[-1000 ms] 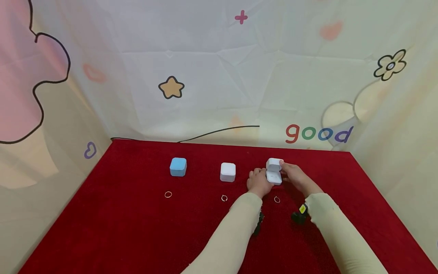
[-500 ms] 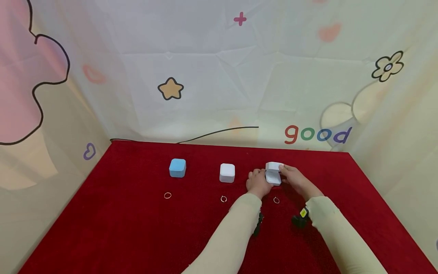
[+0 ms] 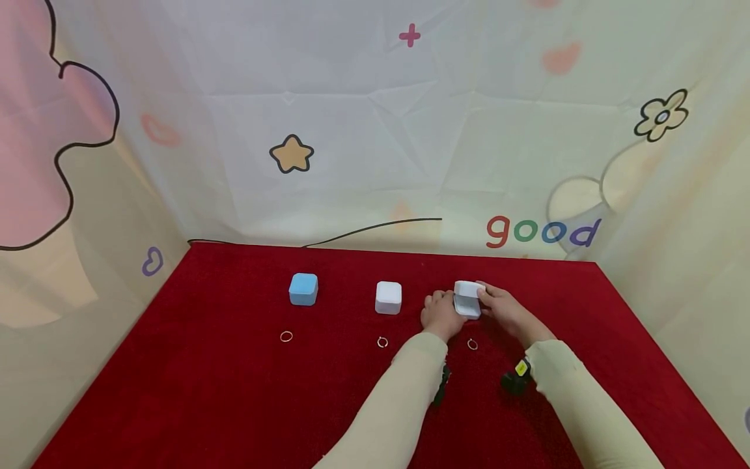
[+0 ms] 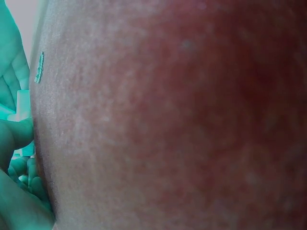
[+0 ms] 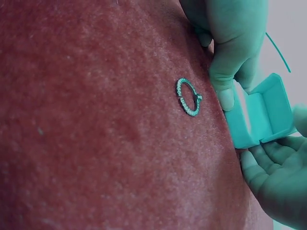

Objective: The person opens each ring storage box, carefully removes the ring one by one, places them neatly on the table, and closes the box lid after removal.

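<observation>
A white ring box (image 3: 467, 306) stands at the table's right side with its lid (image 3: 469, 288) partly raised. My left hand (image 3: 441, 315) holds the base from the left; in the right wrist view its thumb (image 5: 226, 98) presses the box's front. On the other side my right hand (image 3: 508, 311) grips the lid's right edge, thumb in front. Just nearer than the box lies a ring studded with small stones (image 5: 193, 113), touched by neither hand. The left wrist view shows mostly red cloth, with parts of both hands at its left edge.
A closed white box (image 3: 388, 298) and a closed blue box (image 3: 303, 289) stand to the left in the same row. Nearer than each lies another ring. Red cloth (image 3: 246, 397) covers the table; a printed curtain (image 3: 351, 117) hangs behind.
The lid has tilted down and forward towards the base, my right hand moving with it. My left hand has stayed on the base. The head view has shifted very slightly.
</observation>
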The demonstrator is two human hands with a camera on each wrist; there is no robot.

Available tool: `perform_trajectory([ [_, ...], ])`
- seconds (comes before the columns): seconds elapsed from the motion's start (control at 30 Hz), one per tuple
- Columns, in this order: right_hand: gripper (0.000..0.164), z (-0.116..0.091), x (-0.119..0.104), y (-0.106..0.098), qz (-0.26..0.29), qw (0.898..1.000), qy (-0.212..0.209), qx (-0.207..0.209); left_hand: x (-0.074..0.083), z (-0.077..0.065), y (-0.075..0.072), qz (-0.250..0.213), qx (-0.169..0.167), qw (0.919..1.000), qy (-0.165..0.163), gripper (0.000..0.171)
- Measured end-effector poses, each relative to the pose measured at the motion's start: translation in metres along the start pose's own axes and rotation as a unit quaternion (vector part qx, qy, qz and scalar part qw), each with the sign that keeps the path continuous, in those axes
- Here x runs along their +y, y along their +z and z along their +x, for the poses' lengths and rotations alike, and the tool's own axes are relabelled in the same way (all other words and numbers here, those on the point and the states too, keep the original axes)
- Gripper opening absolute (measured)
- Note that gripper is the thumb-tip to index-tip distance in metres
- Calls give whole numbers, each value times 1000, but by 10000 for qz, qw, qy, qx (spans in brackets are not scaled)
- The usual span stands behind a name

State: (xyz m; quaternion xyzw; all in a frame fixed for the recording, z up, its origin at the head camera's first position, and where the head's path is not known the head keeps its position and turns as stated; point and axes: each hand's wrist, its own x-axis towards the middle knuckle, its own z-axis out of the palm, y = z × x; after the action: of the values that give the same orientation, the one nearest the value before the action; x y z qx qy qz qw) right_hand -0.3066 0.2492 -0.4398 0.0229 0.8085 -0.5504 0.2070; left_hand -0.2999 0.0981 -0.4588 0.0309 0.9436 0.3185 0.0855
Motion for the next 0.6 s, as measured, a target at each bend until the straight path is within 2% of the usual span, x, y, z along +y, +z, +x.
perform_trajectory([
  [0.3, 60, -2, 3, -1, 205, 9996, -63, -158, -2, 8, 10, -9, 37, 10000, -36, 53],
  [0.6, 62, -2, 6, 0, 121, 9997, -116, -185, -2, 6, 6, 80, -18, 10000, -32, 53],
])
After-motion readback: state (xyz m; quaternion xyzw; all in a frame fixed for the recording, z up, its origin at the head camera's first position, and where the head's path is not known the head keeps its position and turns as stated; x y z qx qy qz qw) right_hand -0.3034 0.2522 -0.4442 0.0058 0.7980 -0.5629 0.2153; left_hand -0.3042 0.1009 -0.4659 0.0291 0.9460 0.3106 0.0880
